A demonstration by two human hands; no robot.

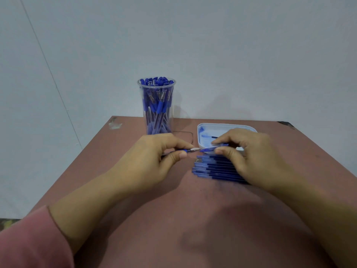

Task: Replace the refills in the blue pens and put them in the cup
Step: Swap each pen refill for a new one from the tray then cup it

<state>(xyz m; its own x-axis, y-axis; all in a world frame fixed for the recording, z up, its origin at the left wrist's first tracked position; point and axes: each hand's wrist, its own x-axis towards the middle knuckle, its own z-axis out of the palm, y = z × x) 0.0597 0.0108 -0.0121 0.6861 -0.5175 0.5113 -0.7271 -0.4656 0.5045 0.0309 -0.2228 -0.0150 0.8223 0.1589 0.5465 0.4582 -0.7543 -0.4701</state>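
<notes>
Pinching a pen (pixel 185 151), left hand (pixel 154 161) thumb-and-forefinger, right hand (pixel 253 159) gripping a blue piece (pixel 208 149) (fingers curled)

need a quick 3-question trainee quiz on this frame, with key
1. True or false: the clear cup is empty.
2. The loose row of blue pens lies: A) in the white tray; B) on the table, partly under the right hand; C) in the cup.
3. Both hands pinch pen parts. Which hand is nearer the cup?
Key: 1 false; 2 B; 3 left hand.
</notes>
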